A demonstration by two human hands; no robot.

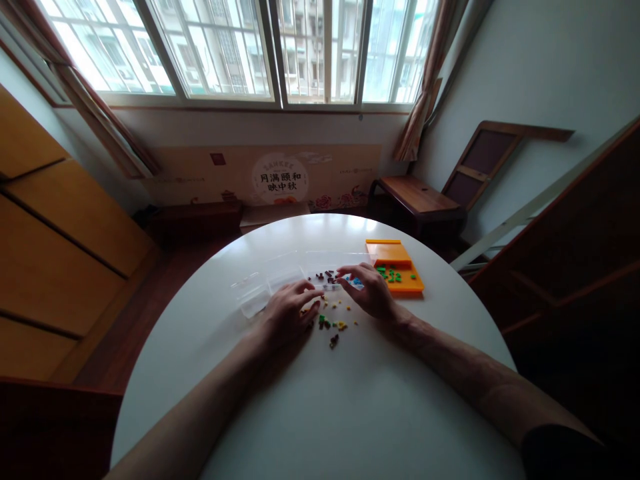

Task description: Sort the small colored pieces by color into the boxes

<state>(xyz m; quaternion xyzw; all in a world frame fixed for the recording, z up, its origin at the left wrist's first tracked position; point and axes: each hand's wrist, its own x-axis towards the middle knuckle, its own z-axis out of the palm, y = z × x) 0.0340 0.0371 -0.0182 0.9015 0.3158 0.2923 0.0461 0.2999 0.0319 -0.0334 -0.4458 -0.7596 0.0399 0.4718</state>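
My left hand (290, 311) rests on the white round table (325, 400), fingers curled over several tiny coloured pieces (334, 325), the index finger reaching toward a clear plastic box (280, 277). My right hand (365, 288) hovers at the box's right end, fingers bent and pinched near small dark and blue pieces. What either hand grips is too small to make out. An orange tray (395, 265) with green pieces lies just right of my right hand.
A wooden bench (417, 197) and a leaning frame stand at the back right. Wooden cabinets (55, 233) line the left wall. Windows and a printed banner (277, 177) fill the far wall.
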